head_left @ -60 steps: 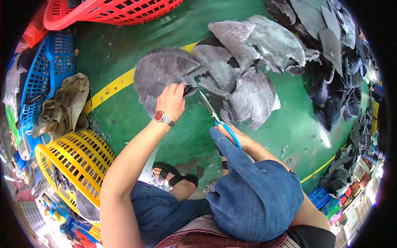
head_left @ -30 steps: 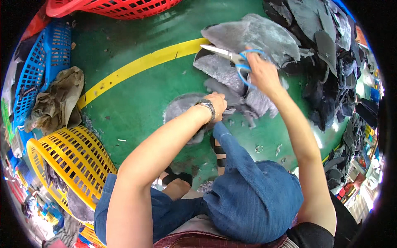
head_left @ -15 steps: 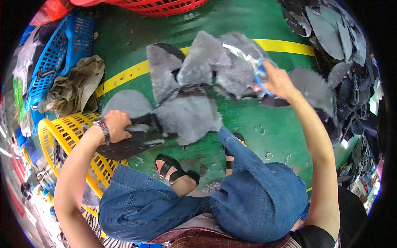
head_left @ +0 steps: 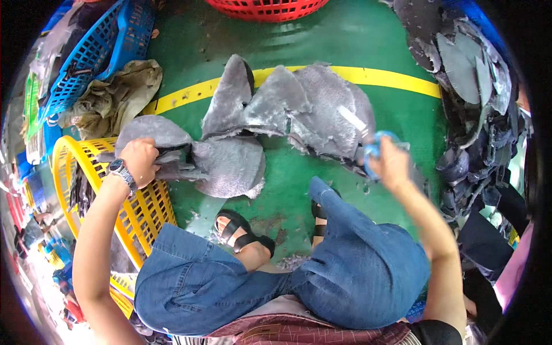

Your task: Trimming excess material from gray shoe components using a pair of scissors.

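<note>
My left hand (head_left: 138, 161), with a watch on its wrist, is closed on the edge of a grey plush fabric piece (head_left: 152, 131) beside the yellow basket's rim. Under my fist, dark-backed layers of the fabric stick out. A rounded grey piece (head_left: 233, 164) lies right of it, touching or overlapping it. Farther off, more grey plush pieces (head_left: 282, 95) spread over the floor. My right hand (head_left: 392, 164) is closed round blue-handled scissors (head_left: 374, 150), blurred by motion. Their pale blades (head_left: 352, 118) point away over the farthest-right plush piece (head_left: 330, 106); whether they touch it I cannot tell.
The yellow basket (head_left: 152, 210) stands by my left knee, holding dark scraps. Beyond it are a crumpled brown cloth (head_left: 115, 98) and a blue basket (head_left: 83, 72). A red basket (head_left: 270, 10) is at the far edge. Dark scraps (head_left: 477, 115) pile up on the right.
My left hand has moved left toward the yellow basket, the fabric pieces shifting with it. My right hand and scissors have come nearer me. The dark-edged piece beside my right hand no longer shows there.
</note>
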Demonstrator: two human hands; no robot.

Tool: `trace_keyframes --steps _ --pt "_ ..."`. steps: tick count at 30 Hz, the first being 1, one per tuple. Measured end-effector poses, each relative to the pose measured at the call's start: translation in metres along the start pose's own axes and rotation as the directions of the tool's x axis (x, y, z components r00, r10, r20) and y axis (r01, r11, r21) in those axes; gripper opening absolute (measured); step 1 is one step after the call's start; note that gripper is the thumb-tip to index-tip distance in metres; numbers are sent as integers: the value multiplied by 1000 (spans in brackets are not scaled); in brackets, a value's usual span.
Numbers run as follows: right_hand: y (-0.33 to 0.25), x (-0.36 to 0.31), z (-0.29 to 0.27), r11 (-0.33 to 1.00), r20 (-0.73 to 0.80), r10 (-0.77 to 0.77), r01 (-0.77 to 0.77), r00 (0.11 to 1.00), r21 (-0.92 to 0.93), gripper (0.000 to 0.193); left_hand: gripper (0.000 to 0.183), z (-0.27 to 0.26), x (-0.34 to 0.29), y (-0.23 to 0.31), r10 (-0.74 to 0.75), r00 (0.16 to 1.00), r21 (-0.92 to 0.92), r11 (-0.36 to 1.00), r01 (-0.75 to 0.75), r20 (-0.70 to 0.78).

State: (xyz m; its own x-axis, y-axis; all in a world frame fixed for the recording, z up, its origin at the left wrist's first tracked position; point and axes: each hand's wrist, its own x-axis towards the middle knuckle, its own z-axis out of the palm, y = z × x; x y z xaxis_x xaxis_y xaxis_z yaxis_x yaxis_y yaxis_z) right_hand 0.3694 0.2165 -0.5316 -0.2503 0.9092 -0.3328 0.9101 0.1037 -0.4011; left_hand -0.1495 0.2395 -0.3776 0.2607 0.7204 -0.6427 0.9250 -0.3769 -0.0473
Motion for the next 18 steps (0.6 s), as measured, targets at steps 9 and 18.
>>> trace_keyframes --steps 9,18 --pt "76 11 20 884 -382 223 -351 897 -307 39 13 -46 1 -21 117 961 82 992 -99 -251" --pt "220 60 -314 596 -698 164 -634 697 -493 35 11 -32 38 77 443 866 -482 721 -498 -232"
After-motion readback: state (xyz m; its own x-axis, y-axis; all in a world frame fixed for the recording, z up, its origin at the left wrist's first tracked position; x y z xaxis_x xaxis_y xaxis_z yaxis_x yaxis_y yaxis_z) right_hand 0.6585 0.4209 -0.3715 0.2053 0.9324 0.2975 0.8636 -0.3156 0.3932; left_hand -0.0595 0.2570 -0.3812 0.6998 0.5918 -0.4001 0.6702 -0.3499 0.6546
